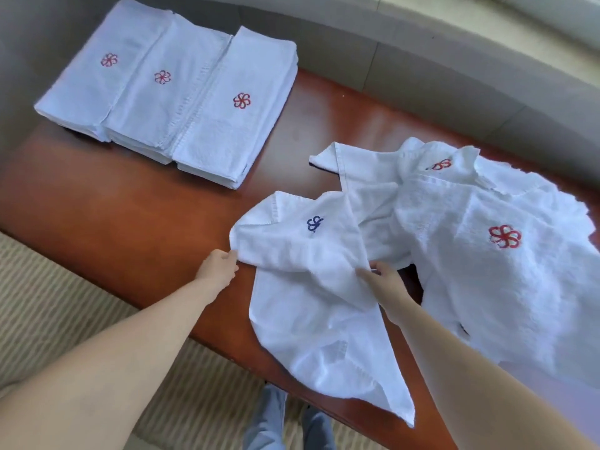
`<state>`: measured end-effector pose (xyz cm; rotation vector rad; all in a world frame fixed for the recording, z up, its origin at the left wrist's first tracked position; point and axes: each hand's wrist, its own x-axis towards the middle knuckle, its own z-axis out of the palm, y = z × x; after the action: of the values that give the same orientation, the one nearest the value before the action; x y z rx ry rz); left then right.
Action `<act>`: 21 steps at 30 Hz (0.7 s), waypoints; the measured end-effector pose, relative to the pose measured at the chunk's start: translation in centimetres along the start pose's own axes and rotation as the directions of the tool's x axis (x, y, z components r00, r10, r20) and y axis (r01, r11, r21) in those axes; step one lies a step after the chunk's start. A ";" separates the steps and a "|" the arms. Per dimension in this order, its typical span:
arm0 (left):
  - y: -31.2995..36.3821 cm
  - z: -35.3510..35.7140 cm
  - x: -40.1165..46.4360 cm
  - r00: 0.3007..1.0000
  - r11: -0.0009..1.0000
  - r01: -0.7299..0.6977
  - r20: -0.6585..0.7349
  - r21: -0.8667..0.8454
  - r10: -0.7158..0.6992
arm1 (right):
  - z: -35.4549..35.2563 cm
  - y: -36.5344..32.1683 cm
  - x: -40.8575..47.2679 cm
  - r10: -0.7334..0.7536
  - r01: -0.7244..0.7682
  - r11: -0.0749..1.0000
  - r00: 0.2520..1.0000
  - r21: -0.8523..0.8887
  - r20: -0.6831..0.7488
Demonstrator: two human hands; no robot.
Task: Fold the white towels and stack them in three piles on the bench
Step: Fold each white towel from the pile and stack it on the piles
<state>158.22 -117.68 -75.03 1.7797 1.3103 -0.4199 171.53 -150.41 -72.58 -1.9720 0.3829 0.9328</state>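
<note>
A rumpled white towel with a blue emblem [311,287] lies over the front edge of the reddish wooden bench [130,206]. My left hand [218,266] pinches its left edge. My right hand [383,282] grips a fold near its middle. To the right sits a loose heap of unfolded white towels with red emblems [480,254]. At the far left of the bench stand three piles of folded white towels side by side: the left pile [94,76], the middle pile [156,92] and the right pile [237,108], each showing a red emblem on top.
A grey padded backrest [389,60] curves behind the bench. Striped beige carpet [65,303] lies in front, and my legs in grey trousers [285,423] stand at the bench's front edge.
</note>
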 end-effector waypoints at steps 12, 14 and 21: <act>4.9 0.7 -2.8 0.961 0.840 -0.205 -0.265 -0.503 0.076 | -0.3 -3.9 -0.8 -0.033 -0.002 0.931 0.995 0.366 0.090; 5.1 -0.1 -2.6 0.948 0.762 -0.220 -0.319 -0.609 0.018 | 0.0 -5.0 -0.8 -0.114 0.052 0.921 0.984 0.385 0.139; 0.8 2.4 -1.9 0.999 0.998 0.024 0.045 0.055 -0.026 | 1.2 0.4 0.6 -0.036 0.040 0.964 0.999 -0.264 0.021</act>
<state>158.66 -120.83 -74.76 1.7899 1.3013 -0.5119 171.14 -149.55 -73.59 -2.2036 0.2183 1.0166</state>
